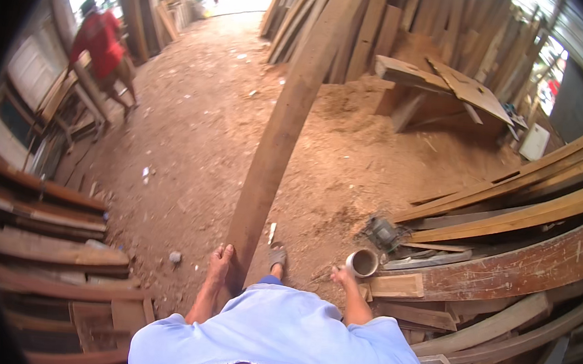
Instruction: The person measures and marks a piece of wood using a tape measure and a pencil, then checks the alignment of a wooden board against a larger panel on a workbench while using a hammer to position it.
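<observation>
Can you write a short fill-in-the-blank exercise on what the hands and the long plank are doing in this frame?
1. The left hand grips the near end of a long wooden ____.
2. The right hand hangs open beside a short round ____ lying on the stacked boards.
3. The floor is covered in reddish ____.
4. The person in the background wears a ____ shirt.

Missing words: plank; tube; sawdust; red
</observation>
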The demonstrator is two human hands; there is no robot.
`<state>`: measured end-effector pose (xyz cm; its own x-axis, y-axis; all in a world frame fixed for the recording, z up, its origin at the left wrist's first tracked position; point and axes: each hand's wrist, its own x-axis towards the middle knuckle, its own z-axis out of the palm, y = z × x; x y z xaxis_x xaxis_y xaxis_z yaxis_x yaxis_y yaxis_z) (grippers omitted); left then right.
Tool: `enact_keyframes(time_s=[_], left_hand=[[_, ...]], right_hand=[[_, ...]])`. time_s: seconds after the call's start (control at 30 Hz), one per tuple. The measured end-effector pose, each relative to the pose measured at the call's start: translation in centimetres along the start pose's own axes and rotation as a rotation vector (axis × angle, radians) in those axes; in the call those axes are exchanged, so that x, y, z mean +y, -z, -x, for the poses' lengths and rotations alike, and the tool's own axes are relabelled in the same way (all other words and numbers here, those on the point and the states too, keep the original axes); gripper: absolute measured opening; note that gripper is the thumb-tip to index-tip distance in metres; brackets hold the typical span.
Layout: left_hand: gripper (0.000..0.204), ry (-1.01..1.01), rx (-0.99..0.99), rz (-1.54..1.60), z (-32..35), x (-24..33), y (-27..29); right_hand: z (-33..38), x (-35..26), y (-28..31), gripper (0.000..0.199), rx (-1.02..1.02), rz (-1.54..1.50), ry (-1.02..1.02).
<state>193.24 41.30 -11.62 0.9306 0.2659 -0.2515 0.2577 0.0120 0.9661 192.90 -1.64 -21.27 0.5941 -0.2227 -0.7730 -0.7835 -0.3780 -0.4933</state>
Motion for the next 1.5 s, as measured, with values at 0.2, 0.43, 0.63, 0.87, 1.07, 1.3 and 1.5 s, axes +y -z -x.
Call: enact_keyframes(time_s=[0.2,0.43,0.63,0.87,1.07,1.3,1.5], left_hand=[[0.040,-0.026,-0.150,-0.110,-15.6,10.1,-10.2],[0.035,-0.006,-0.270,-0.103,-25.3,15.5,-18.7],[0.029,0.057,-0.360,-0.069,-25.9,14.3,-24.9],[0.031,-0.025,-0.293,-0.265,-28.6,17.8,-30.8],[0.039,-0.064,-0.261,-0.446,-31.6,22.7,-38.7],[0.057,-0.008,-0.342,-0.516,-36.5,23.6,-46.0],[0.058,0.102,-0.525,-0.589,-42.7,26.0,-53.9]], right_hand=[[-0.1,5.2,7.4,0.038,0.172,-0.277,-0.345],[-2.6,-0.4,5.1,0.034,0.287,-0.263,-0.337],[-11.2,-0.5,7.2,0.033,0.240,-0.250,0.102],[-18.6,-14.9,23.5,0.045,0.133,-0.253,-0.300],[-26.5,-23.5,36.3,0.030,0.238,-0.219,-0.065],[-31.8,-26.6,36.9,0.031,0.102,-0.514,0.072],[-33.3,-22.6,38.3,0.022,0.067,-0.438,-0.186]])
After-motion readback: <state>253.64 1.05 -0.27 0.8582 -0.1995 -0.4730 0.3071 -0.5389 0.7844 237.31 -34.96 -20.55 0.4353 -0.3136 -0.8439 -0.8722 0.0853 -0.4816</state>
